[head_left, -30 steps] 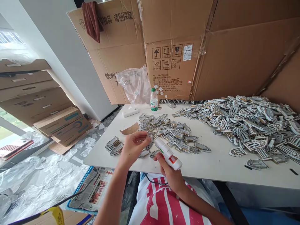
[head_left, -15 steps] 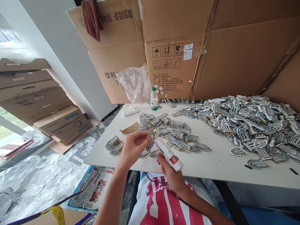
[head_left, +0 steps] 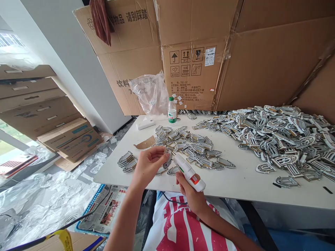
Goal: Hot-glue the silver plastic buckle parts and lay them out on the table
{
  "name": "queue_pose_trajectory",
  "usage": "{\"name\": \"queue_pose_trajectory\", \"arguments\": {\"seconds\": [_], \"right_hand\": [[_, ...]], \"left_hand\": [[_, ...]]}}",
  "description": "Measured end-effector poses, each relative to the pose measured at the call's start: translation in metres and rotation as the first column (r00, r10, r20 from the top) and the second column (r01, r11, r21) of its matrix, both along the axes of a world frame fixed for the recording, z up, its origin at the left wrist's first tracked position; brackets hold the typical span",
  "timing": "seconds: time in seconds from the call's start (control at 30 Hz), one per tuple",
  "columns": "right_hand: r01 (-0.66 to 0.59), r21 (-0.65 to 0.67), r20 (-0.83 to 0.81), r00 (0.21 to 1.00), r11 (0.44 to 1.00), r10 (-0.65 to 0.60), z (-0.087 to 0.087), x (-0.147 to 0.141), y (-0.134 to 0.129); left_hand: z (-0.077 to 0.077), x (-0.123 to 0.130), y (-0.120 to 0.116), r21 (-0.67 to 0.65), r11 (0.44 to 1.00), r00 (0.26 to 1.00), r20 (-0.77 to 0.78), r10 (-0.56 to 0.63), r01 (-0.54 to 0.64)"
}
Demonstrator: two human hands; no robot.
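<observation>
My left hand (head_left: 151,163) pinches a small grey-and-white arch-shaped piece (head_left: 168,160) between thumb and fingertips, just over the near part of the table. My right hand (head_left: 192,191) is wrapped round the handle of a white glue gun (head_left: 187,169) with green and orange-red marks. The gun's nozzle end points up and left, close to the held piece; whether they touch I cannot tell. Just beyond both hands lies a loose heap of similar arched pieces (head_left: 199,150). Left of my left hand is a small overlapping row of such pieces (head_left: 127,162).
A large pile of the arched pieces (head_left: 282,136) covers the table's right side. A water bottle (head_left: 172,111), a clear plastic bag (head_left: 151,92) and a white oblong object (head_left: 146,124) stand at the back. Tall cardboard (head_left: 193,21) walls the far edge. A black cable (head_left: 174,201) hangs below.
The glue gun and my right hand have shifted very slightly down and right. My left hand keeps its hold on the piece in nearly the same place.
</observation>
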State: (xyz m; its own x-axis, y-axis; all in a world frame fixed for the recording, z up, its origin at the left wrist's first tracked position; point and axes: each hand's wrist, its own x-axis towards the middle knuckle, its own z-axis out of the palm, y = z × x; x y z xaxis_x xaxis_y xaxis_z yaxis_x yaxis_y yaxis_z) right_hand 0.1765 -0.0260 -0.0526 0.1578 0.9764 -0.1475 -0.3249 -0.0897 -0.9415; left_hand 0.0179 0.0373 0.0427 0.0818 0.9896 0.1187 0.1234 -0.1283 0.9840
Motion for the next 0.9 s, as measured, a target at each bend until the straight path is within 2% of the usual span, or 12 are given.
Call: {"name": "queue_pose_trajectory", "arguments": {"seconds": [0.23, 0.47, 0.63, 0.73, 0.9], "right_hand": [[-0.013, 0.029, -0.003, 1.0, 0.999, 0.013, 0.008, -0.002, -0.001], [0.009, 0.026, 0.077, 0.997, 1.0, -0.011, 0.022, -0.001, 0.001], [-0.083, 0.044, 0.101, 0.992, 0.996, 0.078, 0.022, 0.002, 0.0], [-0.115, 0.05, 0.078, 0.991, 0.992, 0.111, 0.023, 0.003, 0.001], [-0.201, 0.021, -0.025, 0.979, 0.979, 0.202, 0.024, 0.001, 0.003]], "left_hand": [[0.0, 0.0, 0.001, 0.029, 0.999, 0.999, -0.045, 0.029, -0.028], [0.001, 0.006, -0.006, 0.234, 0.964, 0.962, -0.209, 0.175, -0.125], [0.003, 0.004, -0.008, 0.43, 0.901, 0.917, -0.335, 0.215, -0.054], [0.0, 0.0, -0.003, 0.429, 0.902, 0.913, -0.351, 0.207, -0.04], [-0.007, -0.006, 0.007, 0.314, 0.944, 0.937, -0.291, 0.196, -0.1]]}}
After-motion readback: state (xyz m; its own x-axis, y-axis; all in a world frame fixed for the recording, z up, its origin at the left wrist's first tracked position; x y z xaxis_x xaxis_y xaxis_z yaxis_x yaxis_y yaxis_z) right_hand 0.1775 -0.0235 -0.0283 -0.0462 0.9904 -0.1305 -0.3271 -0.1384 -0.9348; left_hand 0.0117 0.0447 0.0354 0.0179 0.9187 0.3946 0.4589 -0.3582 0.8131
